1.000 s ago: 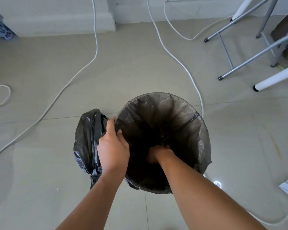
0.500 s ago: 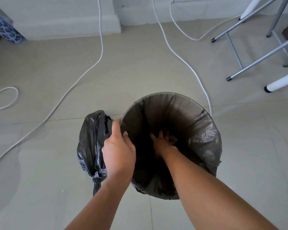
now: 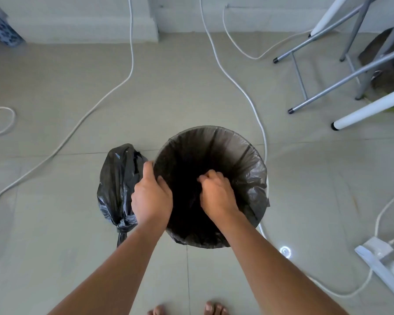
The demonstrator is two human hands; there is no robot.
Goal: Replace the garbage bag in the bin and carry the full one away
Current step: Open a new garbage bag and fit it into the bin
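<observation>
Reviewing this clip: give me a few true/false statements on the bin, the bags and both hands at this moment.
1. The full bag lies tied on the floor beside the bin. True.
2. The left hand has its grip on the bin's rim. True.
3. The bin has no liner. False: a fresh liner is folded over its rim.
4. The right hand holds the full bag. False: it is inside the bin.
5. The white cable runs behind the bin. True.
</observation>
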